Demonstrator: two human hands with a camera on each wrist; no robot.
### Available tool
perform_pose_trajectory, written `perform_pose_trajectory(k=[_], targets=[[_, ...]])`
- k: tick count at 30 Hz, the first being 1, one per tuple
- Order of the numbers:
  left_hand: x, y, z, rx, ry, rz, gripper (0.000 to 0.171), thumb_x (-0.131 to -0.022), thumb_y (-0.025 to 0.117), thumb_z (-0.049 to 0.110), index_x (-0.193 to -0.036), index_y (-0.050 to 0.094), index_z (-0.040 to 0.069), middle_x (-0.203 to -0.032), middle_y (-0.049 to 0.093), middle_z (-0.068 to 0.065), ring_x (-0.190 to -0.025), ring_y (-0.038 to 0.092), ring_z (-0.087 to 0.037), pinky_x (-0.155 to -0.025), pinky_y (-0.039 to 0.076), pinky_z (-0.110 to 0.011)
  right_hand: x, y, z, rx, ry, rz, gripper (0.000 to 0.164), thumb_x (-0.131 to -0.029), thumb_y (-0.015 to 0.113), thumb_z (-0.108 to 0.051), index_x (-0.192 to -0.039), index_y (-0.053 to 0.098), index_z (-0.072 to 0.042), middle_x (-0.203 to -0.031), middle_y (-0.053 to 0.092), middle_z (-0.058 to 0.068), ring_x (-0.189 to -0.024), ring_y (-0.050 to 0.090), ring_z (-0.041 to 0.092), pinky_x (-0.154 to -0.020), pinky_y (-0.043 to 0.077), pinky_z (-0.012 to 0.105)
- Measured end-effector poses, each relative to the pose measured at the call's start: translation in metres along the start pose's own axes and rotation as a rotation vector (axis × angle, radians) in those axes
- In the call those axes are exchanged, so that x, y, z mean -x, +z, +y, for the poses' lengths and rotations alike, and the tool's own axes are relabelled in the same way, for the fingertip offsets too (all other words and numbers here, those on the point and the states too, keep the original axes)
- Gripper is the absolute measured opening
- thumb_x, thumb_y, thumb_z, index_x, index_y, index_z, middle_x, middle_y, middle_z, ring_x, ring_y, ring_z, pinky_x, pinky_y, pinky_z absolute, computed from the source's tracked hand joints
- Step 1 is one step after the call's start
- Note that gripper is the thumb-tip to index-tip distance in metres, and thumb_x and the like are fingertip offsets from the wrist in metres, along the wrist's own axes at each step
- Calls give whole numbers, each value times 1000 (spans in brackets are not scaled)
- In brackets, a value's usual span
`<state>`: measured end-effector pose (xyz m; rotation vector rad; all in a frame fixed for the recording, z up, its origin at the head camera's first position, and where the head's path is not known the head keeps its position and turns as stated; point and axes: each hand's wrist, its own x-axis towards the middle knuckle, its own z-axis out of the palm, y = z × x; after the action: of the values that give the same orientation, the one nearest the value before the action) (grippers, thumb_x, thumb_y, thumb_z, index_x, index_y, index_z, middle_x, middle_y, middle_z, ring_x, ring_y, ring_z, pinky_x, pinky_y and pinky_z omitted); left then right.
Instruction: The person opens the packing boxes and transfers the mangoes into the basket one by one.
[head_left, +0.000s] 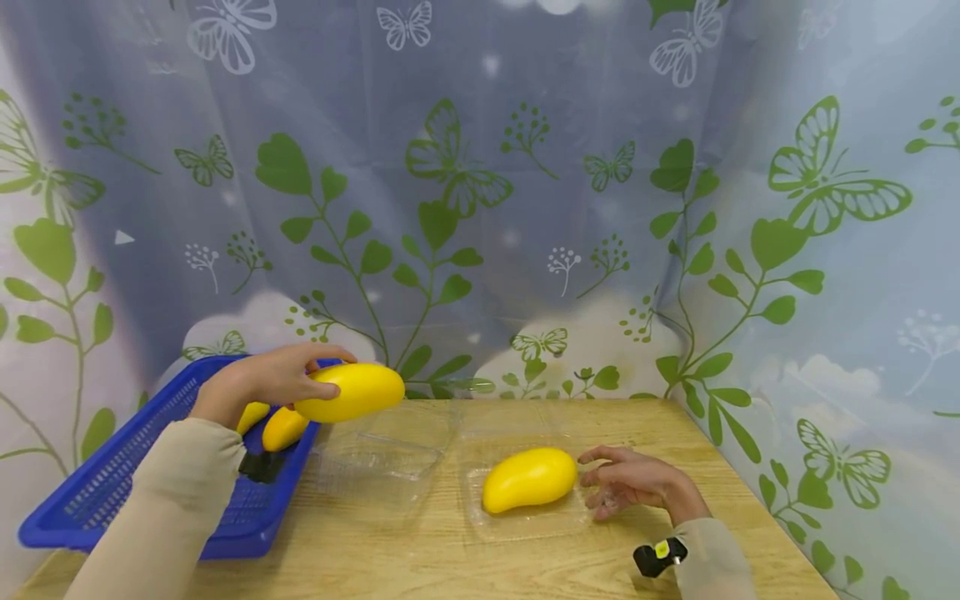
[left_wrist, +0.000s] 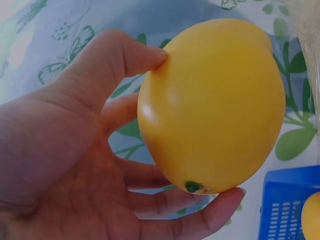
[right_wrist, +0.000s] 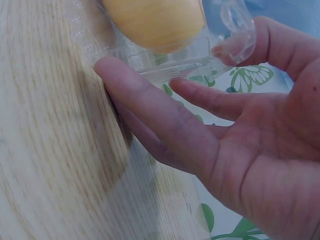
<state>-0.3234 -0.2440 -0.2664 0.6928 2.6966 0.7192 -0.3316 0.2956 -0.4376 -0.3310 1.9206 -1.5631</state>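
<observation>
My left hand [head_left: 281,375] grips a yellow mango [head_left: 356,392] at its near end and holds it in the air by the basket's right edge. In the left wrist view the thumb lies on one side of the mango [left_wrist: 215,110] and the fingers spread round the other; a small green stem spot shows. My right hand [head_left: 637,479] is at the right end of a clear plastic box [head_left: 525,529] on the table, in which a second mango [head_left: 529,479] lies. In the right wrist view its thumb shows through the box's rim [right_wrist: 175,67], with fingertips at the edge.
A blue plastic basket [head_left: 273,521] with more mangoes [head_left: 283,429] stands at the left of the wooden table [head_left: 390,558]. Another clear plastic box [head_left: 382,458] lies between it and the box at my right hand. A curtain [head_left: 480,275] printed with leaves and butterflies hangs behind.
</observation>
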Motion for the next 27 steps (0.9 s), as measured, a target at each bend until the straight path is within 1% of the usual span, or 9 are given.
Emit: perform_pose_trajectory(k=[5,8,10,15,19,21,23,25,27], targets=[[6,-3,-5,4,7,19,59,-103,63,28,-155,42,9,-125,63,-25,-89,62,-22,-68,55,-37,0,-1,0,2,4,7,60,-104,52,-13,-153,25,10,-144,48,36,-97,75,25,-84,64,40],[10,-4,-8,3,0,31,59,-103,63,28,-156,43,10,-126,63,-24,-89,60,-23,-65,53,-36,0,-1,1,1,8,7,59,-105,52,-13,-153,26,9,-142,50,34,-97,75,26,-84,64,41],[13,-5,-11,13,-3,34,59,-103,64,29,-156,43,10,-129,62,-25,-95,61,-24,-67,55,-36,0,-1,1,3,6,0,59,-105,51,-13,-153,26,10,-142,50,34,-98,75,26,-84,64,41],[20,-7,-20,26,-16,41,62,-103,64,30,-156,41,9,-134,57,-29,-110,60,-32,-74,59,-40,0,-1,0,-3,-3,-10,60,-104,51,-13,-153,25,10,-143,48,35,-96,74,24,-84,64,41],[26,-8,-25,23,-32,54,64,-102,65,32,-156,40,8,-139,52,-35,-118,58,-40,-74,60,-40,0,-1,-1,-3,-6,-7,59,-104,51,-13,-153,27,9,-142,48,35,-95,74,23,-84,64,41],[29,-9,-28,29,-34,57,64,-102,65,32,-156,40,7,-139,51,-36,-119,57,-42,-75,60,-40,-1,0,-1,-1,-4,-7,58,-104,52,-13,-152,27,9,-142,48,35,-96,74,23,-84,64,41],[31,-9,-31,31,-34,58,65,-102,65,31,-156,39,6,-136,53,-35,-115,60,-39,-75,60,-40,0,-1,0,-2,3,-1,58,-105,52,-13,-152,28,9,-142,49,34,-96,74,24,-84,64,41],[33,-10,-34,25,-35,59,66,-102,64,31,-157,38,4,-133,54,-34,-107,62,-33,-75,60,-40,0,-1,1,1,5,-3,58,-105,51,-13,-153,27,9,-143,48,35,-97,74,24,-85,64,41],[36,-11,-36,14,-39,65,66,-102,64,31,-157,38,3,-132,54,-34,-105,62,-30,-75,61,-40,0,-1,1,2,7,-2,59,-105,51,-13,-153,26,9,-143,48,35,-98,74,25,-85,64,41]])
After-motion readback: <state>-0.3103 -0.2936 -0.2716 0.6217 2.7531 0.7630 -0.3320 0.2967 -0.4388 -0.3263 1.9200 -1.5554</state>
